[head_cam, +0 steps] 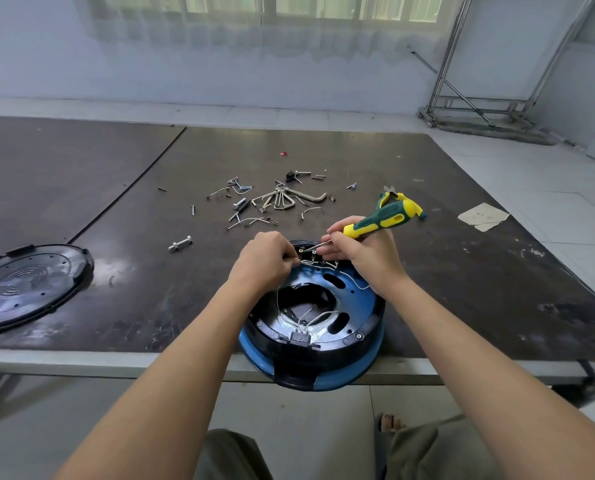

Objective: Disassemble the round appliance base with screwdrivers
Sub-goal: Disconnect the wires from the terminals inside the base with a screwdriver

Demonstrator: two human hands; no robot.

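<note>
Near edge: the round appliance base (361,306) sits open side up on the table (462,289), at the front, with its near rim overhanging the edge. Blue shell, black inner ring. Loose wires (309,318) run across the central opening.

Hands, both at the far rim of the base:
- Left hand (264,261) – fingers curled in, and it looks to pinch a white lead (304,262) beside the terminal block (318,259).
- Right hand (365,258) – wrapped low on the screwdriver (375,223), green-and-yellow handle angled up and away, shaft slanting down onto the block. The tip's seat is too small to make out.

Step in hand, as I judge it: freeing 1 wired terminal.

Notes for doing it well:
- The shaft is slanted. Bring it closer to the screw's axis before turning, or the tip may cam out.
- Press down firmly and turn slowly.
- Left hand should only steady the lead, not tug. A pull could tear the thin wire before the screw lets go.
- The overhang makes the base liable to tip under pressure, so sliding it further onto the table would help.

Beyond the hands: 1 bolt (180,243), a scatter of screws and hex keys (289,199), and pliers (406,202) just behind the screwdriver handle. At far left, a black round cover (29,289) lies flat, well apart from the base.
</note>
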